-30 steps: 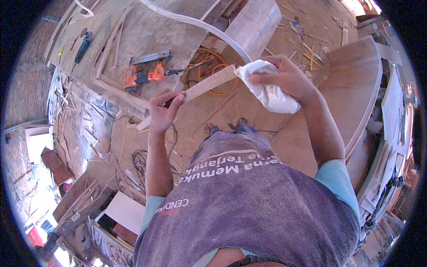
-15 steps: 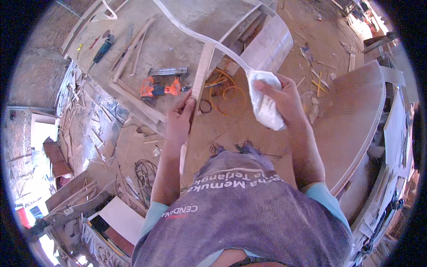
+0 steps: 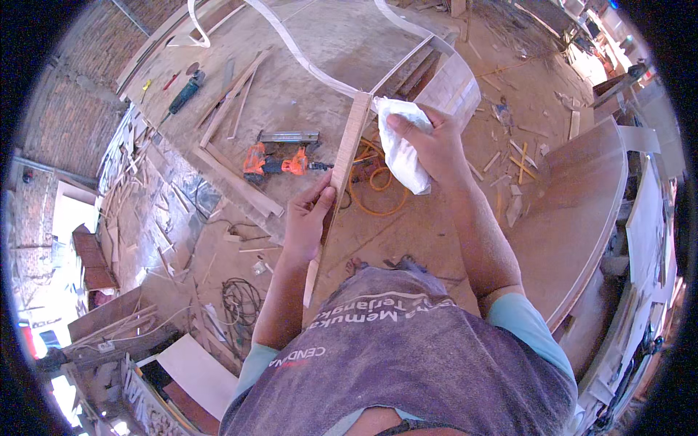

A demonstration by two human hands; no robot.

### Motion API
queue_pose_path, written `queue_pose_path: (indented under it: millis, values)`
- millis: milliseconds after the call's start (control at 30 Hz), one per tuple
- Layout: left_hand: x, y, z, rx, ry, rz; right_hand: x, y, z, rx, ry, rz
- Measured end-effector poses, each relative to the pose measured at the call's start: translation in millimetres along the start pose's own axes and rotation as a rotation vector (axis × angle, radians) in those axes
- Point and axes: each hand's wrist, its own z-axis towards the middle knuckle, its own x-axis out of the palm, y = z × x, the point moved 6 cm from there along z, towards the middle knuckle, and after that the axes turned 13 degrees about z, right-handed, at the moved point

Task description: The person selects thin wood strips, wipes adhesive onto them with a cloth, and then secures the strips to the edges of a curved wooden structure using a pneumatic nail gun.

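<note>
My left hand (image 3: 306, 219) grips a long thin wooden strip (image 3: 347, 149) near its middle and holds it nearly upright, its lower end down by my waist. My right hand (image 3: 430, 142) clutches a crumpled white cloth (image 3: 401, 145) against the upper end of the strip. Both forearms rise from my purple shirt at the bottom of the picture.
An orange power drill (image 3: 273, 163) and a metal tool (image 3: 289, 136) lie on the sandy floor beyond the strip. An orange cord (image 3: 378, 190) coils below the cloth. Loose battens (image 3: 234, 179), a curved white strip (image 3: 298, 54), a rounded brown tabletop (image 3: 582, 218) at right, black cable (image 3: 240, 298).
The strip has swung from a slanted, near-level hold to nearly upright. My right hand and the cloth have moved to its top end. The view has tilted further forward.
</note>
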Motion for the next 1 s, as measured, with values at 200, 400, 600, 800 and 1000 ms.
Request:
queue_pose_path:
  millis: [200, 400, 600, 800, 1000]
  values:
    - [1, 3, -4, -0.004, 0.032, 0.029, 1, -10, 3, 0.028, 0.039, -0.006]
    - [3, 0, -2, -0.023, 0.036, -0.037, 6, 0, -11, 0.086, 0.022, -0.024]
    - [8, -7, -4, -0.027, 0.025, -0.064, 12, -7, -20, 0.101, 0.078, -0.061]
    - [11, -9, 0, 0.015, 0.034, -0.079, 16, -17, -28, 0.130, 0.109, -0.096]
    - [13, -7, 6, -0.015, 0.005, -0.116, 17, -35, -36, 0.123, 0.159, -0.186]
